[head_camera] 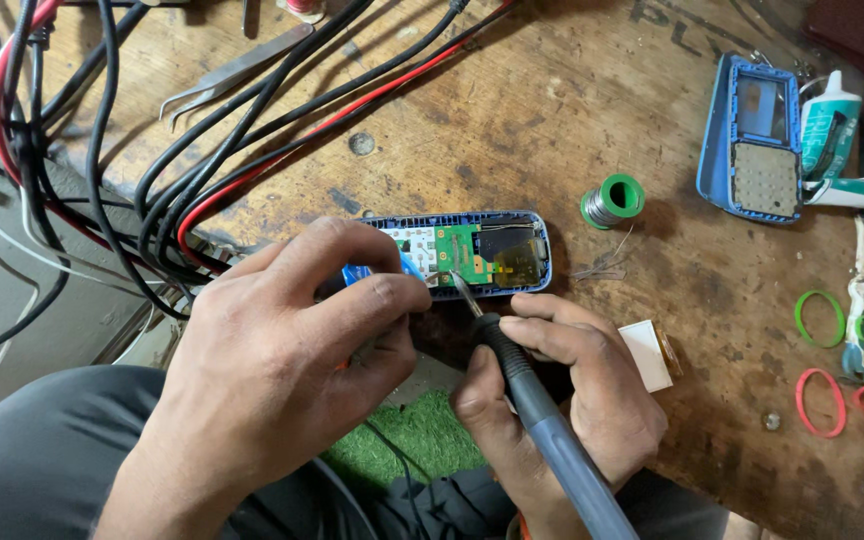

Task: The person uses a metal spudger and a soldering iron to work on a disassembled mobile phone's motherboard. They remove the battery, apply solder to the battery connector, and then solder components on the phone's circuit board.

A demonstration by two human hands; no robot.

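Observation:
An opened blue phone [512, 250] with a green circuit board lies on the worn wooden bench [512, 110] in the head view. My left hand [282, 360] rests over the phone's left end and pinches a small blue part against it. My right hand [552, 390] grips a grey-handled soldering iron [542, 420]. Its metal tip touches the board near the middle of the phone.
Black and red cables [152, 150] loop across the left of the bench, with tweezers [232, 75] beyond them. A green solder spool [614, 200], a blue phone cover [752, 140], a glue tube [832, 130], coloured rubber bands [832, 370] and a small white screen part [647, 355] lie to the right.

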